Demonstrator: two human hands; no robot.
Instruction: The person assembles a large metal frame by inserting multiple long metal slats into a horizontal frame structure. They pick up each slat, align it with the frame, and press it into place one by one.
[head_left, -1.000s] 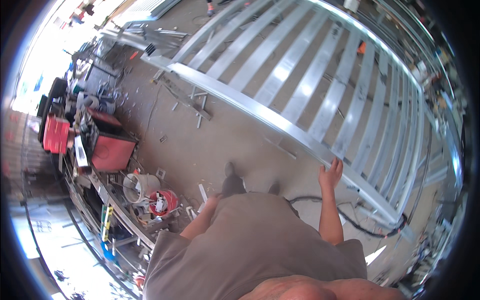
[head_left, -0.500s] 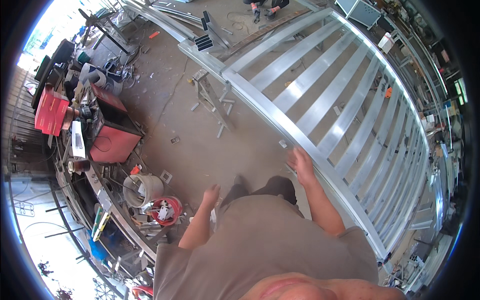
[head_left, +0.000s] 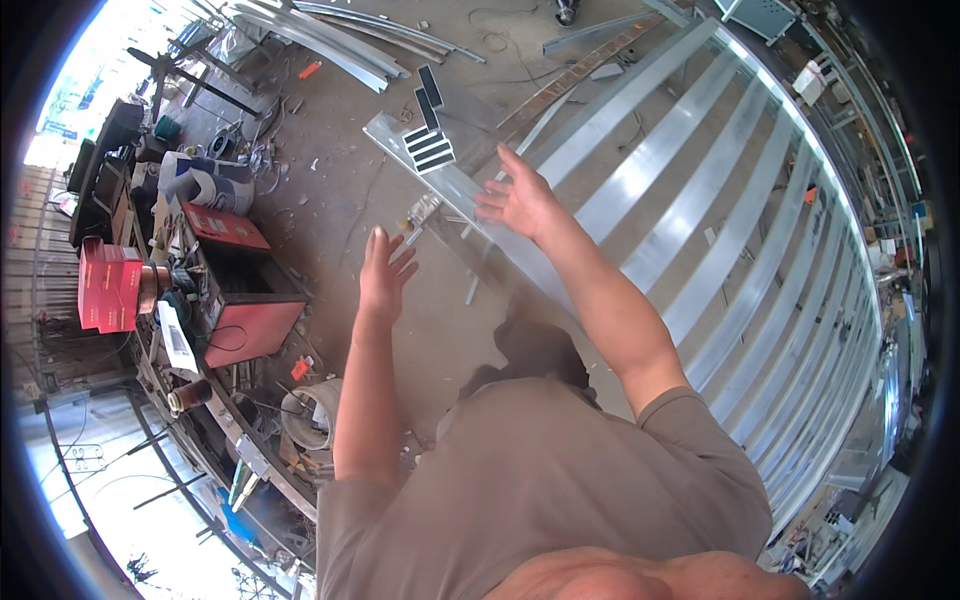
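Both my arms reach forward. My left hand (head_left: 383,275) is raised with its fingers apart and nothing in it. Farther right, my right hand (head_left: 520,198) is open and empty, its fingers spread over the near corner of a large slatted metal frame (head_left: 640,168). I cannot tell whether it touches the metal. Just beyond and left of that hand lies a small stack of rectangular metal tubes (head_left: 432,152) with their dark open ends toward me. Beneath the frame's corner a trestle (head_left: 424,210) shows in part.
At left stands a cluttered bench (head_left: 262,455) with a red-sided metal box (head_left: 255,335), a stack of red cartons (head_left: 110,285) and a light bucket (head_left: 310,412). Long metal profiles (head_left: 325,45) lie on the floor ahead. A stand with dark legs (head_left: 190,75) is at far left.
Both hands have risen and stretched forward, the right one toward the tube ends. My view has advanced along the frame. The other person's hands at the top have gone out of view.
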